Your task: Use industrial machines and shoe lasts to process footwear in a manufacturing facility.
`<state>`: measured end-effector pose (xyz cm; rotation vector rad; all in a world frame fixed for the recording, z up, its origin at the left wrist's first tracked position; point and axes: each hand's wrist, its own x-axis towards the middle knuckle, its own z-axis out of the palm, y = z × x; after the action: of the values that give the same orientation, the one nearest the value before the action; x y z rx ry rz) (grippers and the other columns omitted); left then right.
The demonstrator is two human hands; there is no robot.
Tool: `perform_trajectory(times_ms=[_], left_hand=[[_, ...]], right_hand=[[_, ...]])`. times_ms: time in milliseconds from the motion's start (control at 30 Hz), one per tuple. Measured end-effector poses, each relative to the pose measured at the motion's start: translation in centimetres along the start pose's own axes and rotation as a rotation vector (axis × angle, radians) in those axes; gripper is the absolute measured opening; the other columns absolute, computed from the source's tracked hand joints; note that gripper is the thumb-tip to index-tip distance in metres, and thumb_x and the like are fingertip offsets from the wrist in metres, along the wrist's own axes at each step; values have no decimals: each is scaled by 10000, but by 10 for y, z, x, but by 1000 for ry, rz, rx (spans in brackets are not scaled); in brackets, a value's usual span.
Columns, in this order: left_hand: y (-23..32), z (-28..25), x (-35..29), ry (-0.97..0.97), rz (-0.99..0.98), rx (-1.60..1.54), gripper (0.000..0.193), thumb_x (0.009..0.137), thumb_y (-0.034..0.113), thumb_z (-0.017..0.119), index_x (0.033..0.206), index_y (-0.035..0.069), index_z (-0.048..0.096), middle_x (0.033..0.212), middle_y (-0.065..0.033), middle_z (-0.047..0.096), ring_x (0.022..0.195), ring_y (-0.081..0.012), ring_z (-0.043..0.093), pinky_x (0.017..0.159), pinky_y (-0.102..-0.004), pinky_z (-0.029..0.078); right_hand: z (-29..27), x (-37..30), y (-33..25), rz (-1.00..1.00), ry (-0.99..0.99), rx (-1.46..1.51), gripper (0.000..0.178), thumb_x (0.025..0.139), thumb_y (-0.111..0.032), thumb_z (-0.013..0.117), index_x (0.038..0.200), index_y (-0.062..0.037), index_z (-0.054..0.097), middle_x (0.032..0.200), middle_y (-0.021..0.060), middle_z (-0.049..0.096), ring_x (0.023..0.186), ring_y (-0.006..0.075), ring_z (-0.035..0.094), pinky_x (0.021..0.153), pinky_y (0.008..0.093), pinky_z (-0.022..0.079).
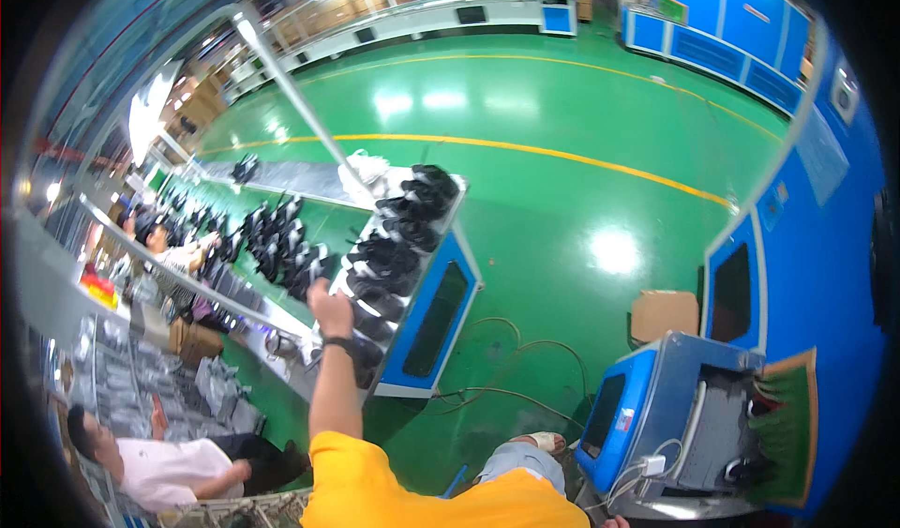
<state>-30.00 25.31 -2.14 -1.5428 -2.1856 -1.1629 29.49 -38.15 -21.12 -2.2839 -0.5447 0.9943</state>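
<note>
My left hand (332, 310) reaches out over the conveyor line with a dark band at the wrist. Its fingers look curled, right beside a black shoe (319, 265); what they hold, if anything, I cannot make out. Several more black shoes (386, 258) stand packed on the white top of a blue-sided conveyor end (433, 326), just right of that hand. Only a sliver of my right hand (615, 522) shows at the lower edge, near the blue machine (607, 425); its fingers are mostly hidden.
Grey shoe-shaped pieces fill racks (141, 369) at left. A person in a pale shirt (169, 472) sits there; another person (173, 256) works farther along. A cardboard box (664, 316) stands by blue cabinets (806, 209). A hose (525, 392) trails across the green floor.
</note>
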Motion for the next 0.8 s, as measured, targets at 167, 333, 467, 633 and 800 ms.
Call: perform_trajectory(times_ms=[167, 333, 467, 633, 800], left_hand=[[164, 87, -225, -696, 211, -328, 275, 955, 198, 621, 1116, -4, 715, 1083, -225, 737, 1035, -403, 702, 915, -459, 549], [319, 34, -415, -1374, 586, -561, 282, 952, 214, 656, 1136, 11, 725, 1033, -189, 754, 947, -327, 734, 852, -416, 569], [407, -37, -522, -1580, 1129, -659, 276, 940, 204, 666, 1135, 18, 723, 1031, -176, 748, 946, -335, 725, 850, -421, 567], [473, -87, -649, -1772, 1325, -693, 318, 946, 260, 636, 1145, 26, 720, 1020, -182, 750, 955, -376, 718, 866, -458, 559], [532, -75, -767, -1708, 1383, -685, 306, 917, 298, 619, 1054, 41, 711, 970, -231, 731, 943, -428, 698, 836, -501, 542]], right_hand=[[-39, -55, -26, 116, 393, 298, 321, 996, -162, 660, 1220, 69, 663, 956, 118, 722, 840, 175, 668, 769, 310, 543], [-160, -155, -93, -48, 1144, 89, 236, 997, -65, 619, 1202, 38, 673, 1162, 189, 712, 1054, 299, 687, 936, 384, 532], [-242, -231, -109, -22, 1655, -352, 378, 980, -34, 602, 1353, 30, 583, 1399, 196, 604, 1281, 373, 574, 1107, 435, 439], [-290, -228, -96, 130, 1483, -475, 731, 937, -247, 684, 1557, -5, 380, 1610, 242, 378, 1508, 443, 325, 1243, 560, 239], [-287, -223, -89, 385, 1466, -580, 705, 896, -391, 718, 1503, -104, 507, 1634, 204, 370, 1526, 427, 302, 1200, 662, 209]])
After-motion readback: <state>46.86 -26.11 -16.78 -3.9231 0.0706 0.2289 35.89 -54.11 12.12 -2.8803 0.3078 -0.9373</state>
